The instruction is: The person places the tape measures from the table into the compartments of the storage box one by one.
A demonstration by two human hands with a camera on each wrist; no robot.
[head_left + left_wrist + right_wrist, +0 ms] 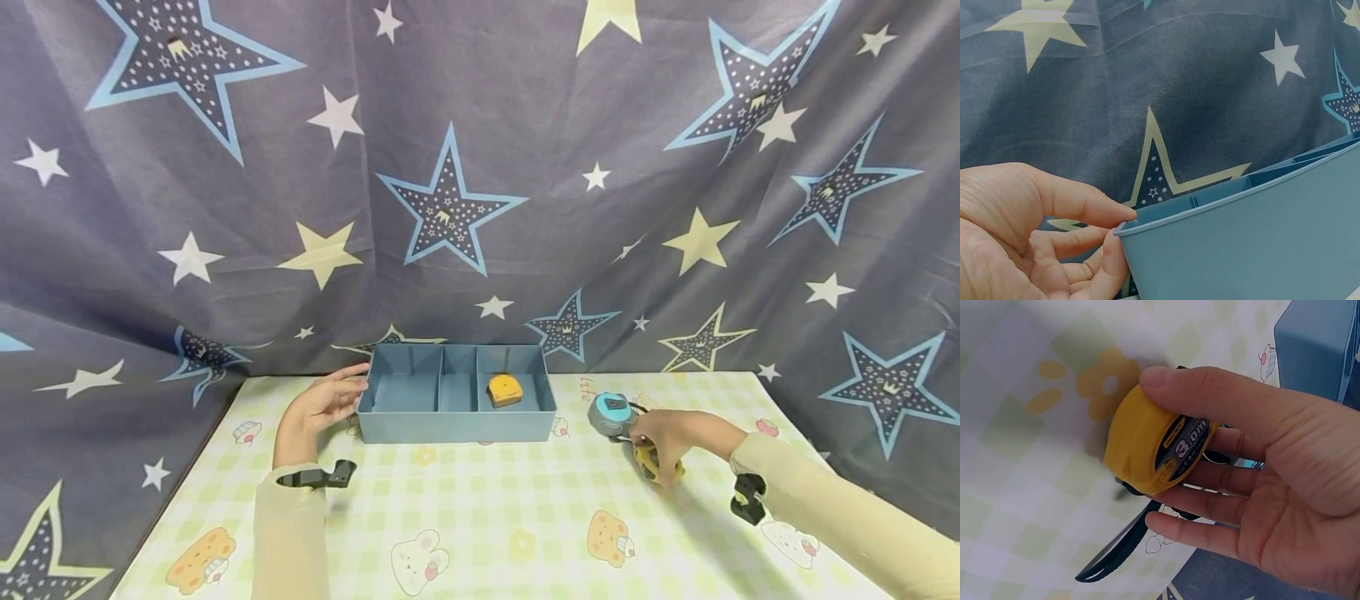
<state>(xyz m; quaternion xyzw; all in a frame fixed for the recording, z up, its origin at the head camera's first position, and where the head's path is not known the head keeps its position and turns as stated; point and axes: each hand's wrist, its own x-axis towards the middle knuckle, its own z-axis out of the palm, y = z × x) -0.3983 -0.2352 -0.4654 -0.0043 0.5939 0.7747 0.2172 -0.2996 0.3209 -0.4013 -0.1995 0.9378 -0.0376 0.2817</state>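
Observation:
My left hand [326,404] grips the left end of a blue-grey divided box [457,427], thumb at the rim corner and fingers against the outer wall in the left wrist view. On the right, my right hand [1285,462] holds a yellow tape measure [1141,440] marked 3.0m between thumb and fingers, close over the tablecloth. A dark wrist strap [1119,550] hangs from it. Just beyond that hand lies a grey and light-blue tape measure [611,414]. Another yellow tape measure [505,390] rests in the box's right compartment.
The box has three compartments with upright dividers [439,379]. It stands near the back edge of a table with a green checked cloth [480,508]. Behind hangs a dark curtain [555,225] with stars. Each wrist carries a black camera mount [748,498].

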